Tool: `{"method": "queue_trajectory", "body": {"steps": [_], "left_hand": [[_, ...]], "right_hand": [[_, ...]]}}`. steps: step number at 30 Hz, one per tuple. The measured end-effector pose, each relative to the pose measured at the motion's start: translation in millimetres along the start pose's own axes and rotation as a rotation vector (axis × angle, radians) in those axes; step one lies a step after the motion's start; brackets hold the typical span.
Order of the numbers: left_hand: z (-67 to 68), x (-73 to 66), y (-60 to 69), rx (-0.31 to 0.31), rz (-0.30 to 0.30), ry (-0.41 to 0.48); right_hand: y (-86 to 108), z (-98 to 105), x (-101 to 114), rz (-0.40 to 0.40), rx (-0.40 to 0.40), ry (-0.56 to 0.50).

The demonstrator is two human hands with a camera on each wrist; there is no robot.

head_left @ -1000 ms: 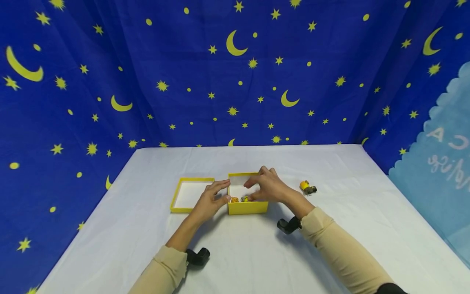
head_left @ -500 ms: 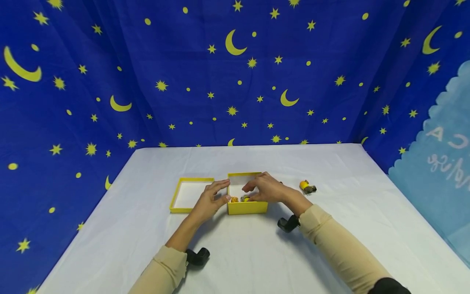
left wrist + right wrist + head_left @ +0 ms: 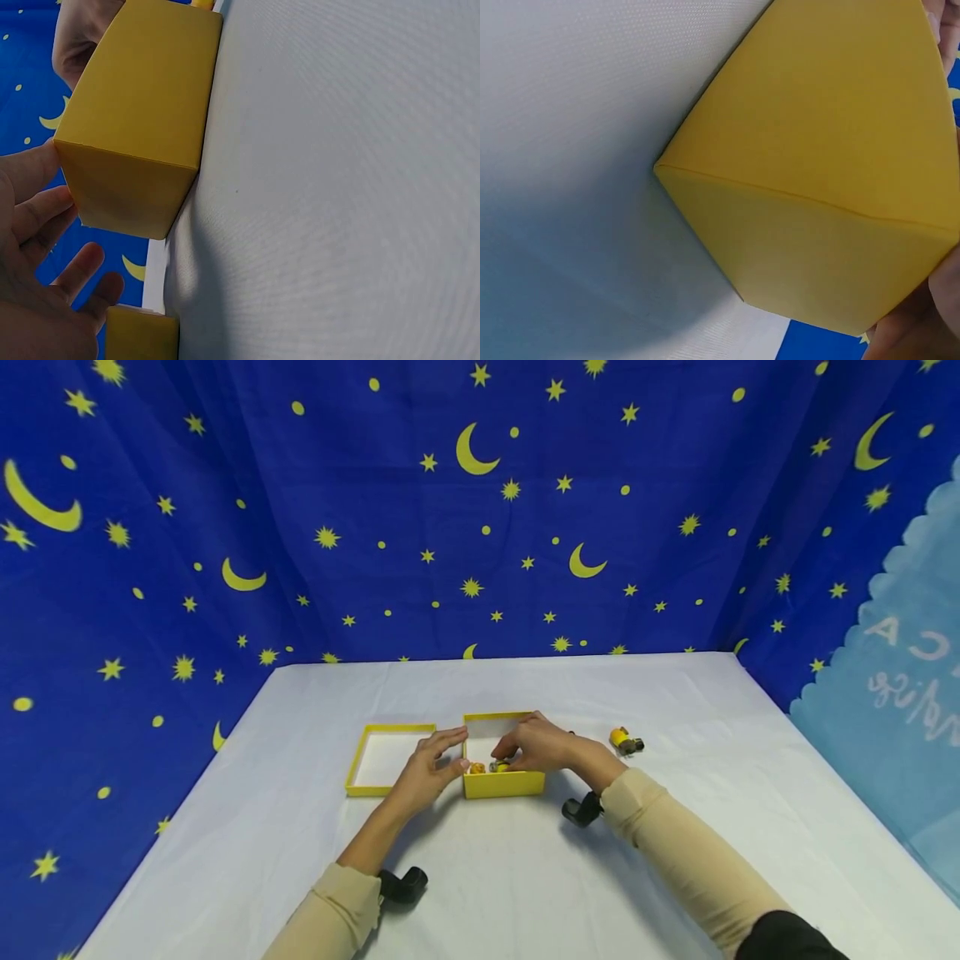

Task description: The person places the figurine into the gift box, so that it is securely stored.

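Observation:
An open yellow box (image 3: 504, 786) with a white inside holds a small orange figure (image 3: 477, 767) at its near left and a yellow-and-grey figure (image 3: 499, 766) beside it. My left hand (image 3: 425, 777) touches the box's left edge with relaxed, extended fingers, also seen in the left wrist view with the hand (image 3: 37, 255) at the box's corner (image 3: 131, 187). My right hand (image 3: 543, 746) reaches over the right side into the box, fingers bent down at the yellow-and-grey figure; whether they grip it is hidden. The right wrist view shows the box's outside (image 3: 817, 112).
A yellow-rimmed white lid (image 3: 367, 791) lies left of the box. Another yellow figure with dark parts (image 3: 625, 742) lies on the white tabletop (image 3: 495, 877) to the right. Behind hangs a blue cloth (image 3: 360, 485) with moons and stars; a light blue panel (image 3: 900, 635) is at the right.
My right hand has lowered slightly into the box and its fingers have drawn in closer to the yellow-and-grey figure. My left hand has stayed at the box's left edge.

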State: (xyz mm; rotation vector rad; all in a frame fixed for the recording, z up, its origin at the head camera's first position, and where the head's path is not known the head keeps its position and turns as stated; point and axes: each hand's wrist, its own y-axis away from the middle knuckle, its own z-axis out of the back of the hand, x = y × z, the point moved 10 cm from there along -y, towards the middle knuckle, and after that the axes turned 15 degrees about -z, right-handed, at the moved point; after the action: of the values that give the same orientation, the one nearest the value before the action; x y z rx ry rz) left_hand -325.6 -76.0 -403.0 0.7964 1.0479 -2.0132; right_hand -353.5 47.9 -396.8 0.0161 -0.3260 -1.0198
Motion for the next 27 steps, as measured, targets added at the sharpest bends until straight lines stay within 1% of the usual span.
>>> {"method": "queue_trajectory", "body": {"steps": [4, 10, 16, 22, 27], "left_hand": [[1.1, -0.5, 0.6, -0.009, -0.006, 0.01], [1.4, -1.6, 0.7, -0.011, -0.008, -0.003], [0.4, -3.8, 0.2, -0.008, -0.013, -0.006], [0.2, -4.5, -0.3, -0.02, -0.007, 0.017], [0.9, -4.7, 0.4, -0.017, 0.002, 0.002]], "right_hand": [[-2.2, -2.1, 0.7, -0.02, 0.021, 0.025], [-3.8, -4.0, -1.5, -0.043, 0.028, 0.043], [-2.2, -3.9, -1.7, -0.03, 0.043, 0.048], [-0.2, -3.2, -0.6, 0.003, 0.097, 0.057], [-0.8, -4.9, -3.3, -0.003, 0.147, 0.061]]}}
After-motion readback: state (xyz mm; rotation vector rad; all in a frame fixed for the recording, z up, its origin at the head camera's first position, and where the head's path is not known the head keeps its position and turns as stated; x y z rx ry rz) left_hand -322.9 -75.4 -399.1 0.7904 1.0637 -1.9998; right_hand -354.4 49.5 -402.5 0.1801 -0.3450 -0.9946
